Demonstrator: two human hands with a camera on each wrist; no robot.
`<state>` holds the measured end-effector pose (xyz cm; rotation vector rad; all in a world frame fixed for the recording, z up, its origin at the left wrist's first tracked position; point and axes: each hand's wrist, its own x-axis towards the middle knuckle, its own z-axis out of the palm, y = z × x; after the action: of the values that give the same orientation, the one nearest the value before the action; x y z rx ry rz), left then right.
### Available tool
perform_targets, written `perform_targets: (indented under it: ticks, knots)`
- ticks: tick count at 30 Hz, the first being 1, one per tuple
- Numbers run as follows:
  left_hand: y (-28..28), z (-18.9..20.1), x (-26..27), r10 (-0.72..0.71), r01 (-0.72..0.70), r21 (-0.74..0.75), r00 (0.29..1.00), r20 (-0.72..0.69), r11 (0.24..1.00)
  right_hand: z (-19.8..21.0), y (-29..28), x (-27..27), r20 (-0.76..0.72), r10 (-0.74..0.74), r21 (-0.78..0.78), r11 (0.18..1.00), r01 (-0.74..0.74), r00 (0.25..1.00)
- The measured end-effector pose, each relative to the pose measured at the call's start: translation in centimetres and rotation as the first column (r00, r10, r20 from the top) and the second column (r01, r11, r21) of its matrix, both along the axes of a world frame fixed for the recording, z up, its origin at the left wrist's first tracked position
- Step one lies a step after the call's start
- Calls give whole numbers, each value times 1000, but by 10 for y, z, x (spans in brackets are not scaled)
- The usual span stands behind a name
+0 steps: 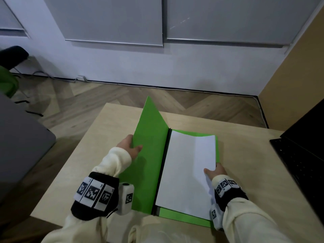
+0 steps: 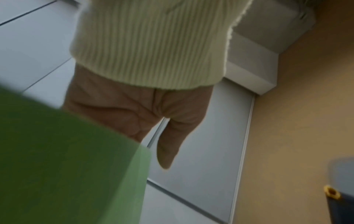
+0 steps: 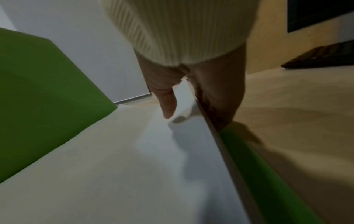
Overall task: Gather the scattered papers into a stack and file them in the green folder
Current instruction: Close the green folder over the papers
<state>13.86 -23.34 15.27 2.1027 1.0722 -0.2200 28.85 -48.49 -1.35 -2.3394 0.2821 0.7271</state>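
Observation:
The green folder [image 1: 150,146] lies open on the light wooden table [image 1: 112,120], its black spine down the middle. A stack of white papers [image 1: 187,169] rests on the folder's right half. My left hand [image 1: 130,146] holds the left cover at its outer edge, thumb on the inside and fingers behind it, with the cover raised off the table. In the left wrist view the cover [image 2: 67,159] hides those fingers. My right hand [image 1: 214,171] pinches the stack's right edge, thumb on top; the right wrist view shows the thumb on the papers [image 3: 134,166] and fingers under the edge.
An open black laptop [image 1: 301,155] stands at the table's right edge. Beyond the table's far edge is a herringbone wood floor and a white wall. A grey surface [image 1: 21,135] and a dark chair [image 1: 12,55] lie to the left.

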Motion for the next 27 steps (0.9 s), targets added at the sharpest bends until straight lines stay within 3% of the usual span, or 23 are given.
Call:
perform_targets:
  ticks: [3,6,9,13,15,19,23,27]
  knots:
    - [-7,12,-6,-2,3,-63,1000,12,998,8,1,5,196,-30,-13,999,33,980]
    - [-18,19,-4,31,-21,-92,994,103,996,36,19,6,364,-40,157,987,-19,930]
    - [-36,20,-2,1,19,-143,991,137,990,74,51,-4,284,49,440,881,-175,958]
    - [-66,19,-2,-44,86,-238,983,176,968,128,75,-35,238,342,581,700,-415,909]
    - [-80,18,-1,-52,107,-278,979,197,955,137,75,-46,220,402,585,674,-450,889]
    - [-94,10,4,2,87,-367,972,236,926,132,49,-45,250,417,446,751,-486,874]
    - [-94,-3,3,35,68,-466,977,209,882,126,7,-31,215,349,431,804,-409,912]
    - [-83,-30,-3,88,-13,-430,984,157,903,108,-30,-22,124,225,375,891,-256,966]
